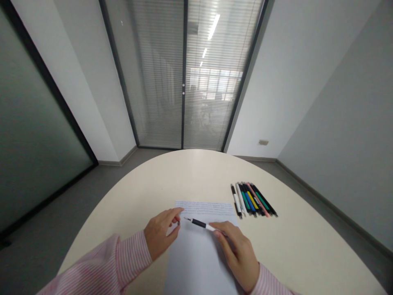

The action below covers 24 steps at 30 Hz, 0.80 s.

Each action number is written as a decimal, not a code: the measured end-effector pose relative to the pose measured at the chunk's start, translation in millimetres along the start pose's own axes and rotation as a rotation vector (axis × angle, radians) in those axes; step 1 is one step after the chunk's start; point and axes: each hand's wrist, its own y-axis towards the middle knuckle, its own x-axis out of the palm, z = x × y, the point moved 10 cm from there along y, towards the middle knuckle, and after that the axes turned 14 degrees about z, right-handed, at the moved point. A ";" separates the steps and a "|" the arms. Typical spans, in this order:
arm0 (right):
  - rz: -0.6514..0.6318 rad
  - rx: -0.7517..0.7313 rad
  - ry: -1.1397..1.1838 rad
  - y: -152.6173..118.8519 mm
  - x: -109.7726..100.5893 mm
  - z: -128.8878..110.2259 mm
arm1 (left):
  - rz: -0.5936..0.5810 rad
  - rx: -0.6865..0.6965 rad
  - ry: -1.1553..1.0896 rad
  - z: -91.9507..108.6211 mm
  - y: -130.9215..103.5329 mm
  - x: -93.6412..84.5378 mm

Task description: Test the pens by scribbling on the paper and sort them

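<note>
Handwriting (207,207) fills the paper's (199,264) far edge; from afar, I judge the rest blank. Right hand (241,252): grip pinching a black-and-white pen (199,223) over it. Left hand (160,230): grip seemingly pinching a small dark piece (178,223) (too small to name), near the paper's left edge.

Rounded cream table (196,176): written-on sheet (196,262) near edge; row of pens (251,199) to right.

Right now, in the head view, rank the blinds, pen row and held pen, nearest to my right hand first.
1. Held pen: in the grip of your right hand.
2. Pen row: ahead, to the right.
3. Blinds: ahead, beyond the table.
</note>
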 end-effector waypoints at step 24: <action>-0.372 -0.195 -0.185 -14.0 32.7 -23.5 | 0.010 0.076 -0.435 39.3 13.9 -22.6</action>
